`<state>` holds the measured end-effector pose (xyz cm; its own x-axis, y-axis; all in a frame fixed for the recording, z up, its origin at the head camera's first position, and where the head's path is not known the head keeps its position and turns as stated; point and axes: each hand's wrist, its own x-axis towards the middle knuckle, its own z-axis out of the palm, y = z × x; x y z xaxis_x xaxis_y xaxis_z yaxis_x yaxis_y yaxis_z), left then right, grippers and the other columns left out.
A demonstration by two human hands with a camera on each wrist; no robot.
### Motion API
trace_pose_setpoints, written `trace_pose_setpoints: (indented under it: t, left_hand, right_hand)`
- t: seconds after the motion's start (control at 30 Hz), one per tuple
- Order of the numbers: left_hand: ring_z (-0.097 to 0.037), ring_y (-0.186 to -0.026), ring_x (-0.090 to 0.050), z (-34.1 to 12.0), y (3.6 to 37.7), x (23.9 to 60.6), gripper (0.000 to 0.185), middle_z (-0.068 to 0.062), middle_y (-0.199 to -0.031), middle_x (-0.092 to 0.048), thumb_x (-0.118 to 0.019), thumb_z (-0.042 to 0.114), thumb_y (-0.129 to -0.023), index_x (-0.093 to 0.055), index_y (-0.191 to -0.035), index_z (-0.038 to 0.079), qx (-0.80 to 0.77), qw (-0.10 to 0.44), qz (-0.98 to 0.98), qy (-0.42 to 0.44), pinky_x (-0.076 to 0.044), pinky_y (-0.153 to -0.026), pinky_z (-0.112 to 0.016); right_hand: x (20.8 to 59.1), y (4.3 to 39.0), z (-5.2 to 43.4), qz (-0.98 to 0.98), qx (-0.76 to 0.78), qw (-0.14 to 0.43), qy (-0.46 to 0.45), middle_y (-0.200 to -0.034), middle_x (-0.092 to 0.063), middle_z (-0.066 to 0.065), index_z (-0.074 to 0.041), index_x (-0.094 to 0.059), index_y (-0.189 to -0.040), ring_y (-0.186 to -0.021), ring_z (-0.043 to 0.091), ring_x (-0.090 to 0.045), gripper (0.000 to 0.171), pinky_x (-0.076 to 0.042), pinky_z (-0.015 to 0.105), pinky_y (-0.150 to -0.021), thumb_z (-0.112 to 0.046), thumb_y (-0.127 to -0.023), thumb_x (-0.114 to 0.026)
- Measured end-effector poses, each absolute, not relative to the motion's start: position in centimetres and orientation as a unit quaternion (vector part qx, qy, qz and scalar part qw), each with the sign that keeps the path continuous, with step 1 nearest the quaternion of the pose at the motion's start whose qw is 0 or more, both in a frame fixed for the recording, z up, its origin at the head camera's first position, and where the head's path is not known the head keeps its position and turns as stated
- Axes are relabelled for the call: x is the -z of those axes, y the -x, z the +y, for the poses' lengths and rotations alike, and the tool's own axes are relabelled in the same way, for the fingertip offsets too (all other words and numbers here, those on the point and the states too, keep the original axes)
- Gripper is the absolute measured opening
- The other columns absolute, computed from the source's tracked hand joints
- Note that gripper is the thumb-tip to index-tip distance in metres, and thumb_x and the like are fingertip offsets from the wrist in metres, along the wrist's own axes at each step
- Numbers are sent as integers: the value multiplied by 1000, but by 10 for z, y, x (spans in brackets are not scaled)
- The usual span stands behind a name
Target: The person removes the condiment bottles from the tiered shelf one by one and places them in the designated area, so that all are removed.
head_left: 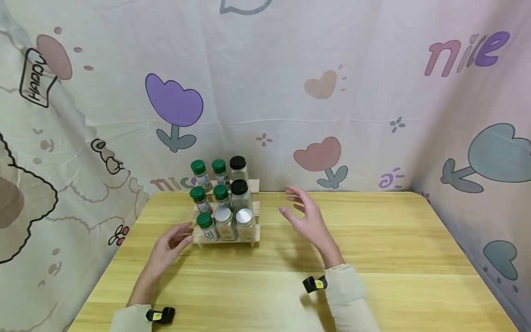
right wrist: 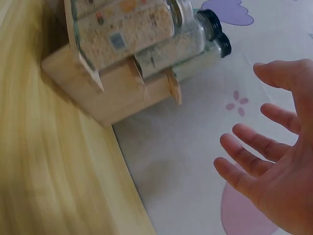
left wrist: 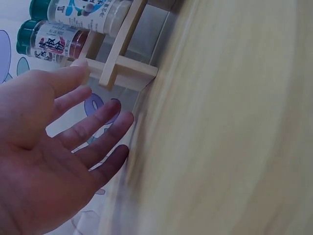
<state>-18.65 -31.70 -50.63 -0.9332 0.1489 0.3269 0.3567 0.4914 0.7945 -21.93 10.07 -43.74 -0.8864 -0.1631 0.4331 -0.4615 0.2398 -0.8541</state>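
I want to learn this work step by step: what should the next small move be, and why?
Perhaps bring the right hand closer to the wooden rack: that hand is open and clearly apart from it, while the left hand is near the rack's left end.

Your left hand [head_left: 168,246] hovers at 8 o'clock in the head view, its loosely bent fingers [left wrist: 103,139] aimed toward 1 o'clock; your right hand [head_left: 309,223], at 5 o'clock, aims its parted fingers [right wrist: 259,142] toward 11. Your palms [left wrist: 44,181] face inward, thumbs [right wrist: 281,73] apart from the fingers, forearms [head_left: 143,287] slanting toward each other.
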Motion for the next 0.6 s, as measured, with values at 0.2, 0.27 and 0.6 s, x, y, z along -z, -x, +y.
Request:
trace_pose_setpoints:
  t: [0.2, 0.27, 0.6]
  left_hand:
    - [-13, -99, -68, -312, 188, 510, 37, -30, -118, -67, -67, -4, -97, -61, -134, -7, 495, 116, -846, 163, -56, -79, -17]
    - [-13, -98, -69, -311, 189, 511, 36, -31, -116, -67, -67, -5, -97, -61, -132, -8, 498, 116, -843, 166, -56, -79, -17]
    - [-5, -96, -68, -306, 190, 514, 37, -34, -115, -67, -67, -7, -96, -59, -132, -13, 539, 106, -820, 163, -56, -77, -15]
  right_hand:
    - [444, 221, 82, -748, -632, 65, -194, -139, -58, 17, -6, -52, -146, -127, 41, -55, 54, -42, 60, -109, -13, -97, -74]
    - [448, 220, 76, -731, -650, 56, -198, -139, -58, 19, -4, -52, -145, -127, 43, -55, 53, -42, 62, -109, -10, -97, -73]
    - [464, 208, 52, -692, -688, 41, -215, -136, -61, 11, -13, -57, -141, -128, 35, -55, 54, -45, 54, -109, -14, -92, -79]
